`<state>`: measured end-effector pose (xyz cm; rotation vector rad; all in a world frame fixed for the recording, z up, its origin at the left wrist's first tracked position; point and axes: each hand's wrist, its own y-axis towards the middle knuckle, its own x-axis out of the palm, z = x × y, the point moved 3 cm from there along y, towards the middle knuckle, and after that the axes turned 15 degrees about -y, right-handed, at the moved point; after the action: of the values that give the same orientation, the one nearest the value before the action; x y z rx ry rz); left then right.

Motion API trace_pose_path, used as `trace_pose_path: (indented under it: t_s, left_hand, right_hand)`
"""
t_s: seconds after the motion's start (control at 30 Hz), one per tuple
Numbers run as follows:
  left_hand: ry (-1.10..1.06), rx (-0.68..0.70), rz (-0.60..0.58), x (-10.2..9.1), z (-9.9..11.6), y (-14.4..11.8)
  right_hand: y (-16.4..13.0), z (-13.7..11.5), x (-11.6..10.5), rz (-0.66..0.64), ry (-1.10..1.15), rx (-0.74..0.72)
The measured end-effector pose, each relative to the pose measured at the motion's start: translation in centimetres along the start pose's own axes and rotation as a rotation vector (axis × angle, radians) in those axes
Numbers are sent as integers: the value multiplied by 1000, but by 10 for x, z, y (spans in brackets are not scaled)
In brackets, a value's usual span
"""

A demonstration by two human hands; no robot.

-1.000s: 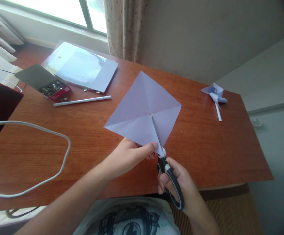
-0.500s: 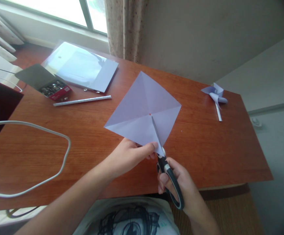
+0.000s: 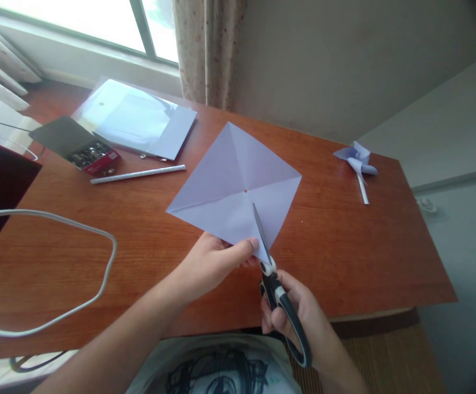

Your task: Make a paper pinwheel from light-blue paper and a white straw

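Note:
A square sheet of pale purple paper (image 3: 221,180), creased along its diagonals and with a small hole at its centre, is held up above the table. My left hand (image 3: 225,262) pinches it near the corner closest to me, thumb on top and fingers underneath. In my right hand (image 3: 295,306) are black-and-white scissors (image 3: 283,298), with my fingers through the handles. The upper blade lies over the paper along the crease from that near corner, its tip short of the hole. The lower blade is hidden under the sheet.
A paper pinwheel (image 3: 359,161) lies at the wooden table's (image 3: 369,251) far right. At the back left are an open box of pins (image 3: 94,156), a white paper stick (image 3: 139,174) and a clear sleeve with sheets (image 3: 139,117). A white cable (image 3: 112,246) loops across the left side.
The scissors have drawn back a little towards me, so the blade tip has moved away from the centre hole. My left hand keeps its pinch on the paper, which has shifted slightly left.

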<state>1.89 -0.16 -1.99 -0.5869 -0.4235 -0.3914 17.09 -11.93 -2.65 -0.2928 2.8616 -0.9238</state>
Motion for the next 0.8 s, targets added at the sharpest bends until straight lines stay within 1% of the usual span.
trace_pose_path:
  t_s: [0.13,0.27,0.37,0.47,0.53,0.6,0.63,0.7,0.8]
  left_hand:
    - [-48,37,33,-4,-1,-1]
    - [-123,77,42,-8,-1,-2]
    - [-147,96,7,-10,-1,-2]
    - [-139,90,-35,-11,-5,-2]
    - [-133,66,-63,-13,-9,-3]
    - [-136,45,-129,-15,-12,-3]
    - [-137,36,-186,-16,-13,-4]
    - [-120,-4,-328,-15,-12,-7]
    - [-70,-85,-523,-14,-6,-12]
  right_hand:
    - [-4,5,-2,-45,-55,-63]
    - [-11,19,-11,-95,-55,-52]
    - [-22,28,-28,-126,-70,-22]
    - [-35,30,-55,-107,-125,-33]
    - [-41,31,-74,-35,-185,-58]
    - [-41,33,-90,107,-200,-120]
    - [-39,34,-95,183,-163,-155]
    - [-29,35,-99,296,-41,-175]
    - [-9,29,-96,455,188,-169]
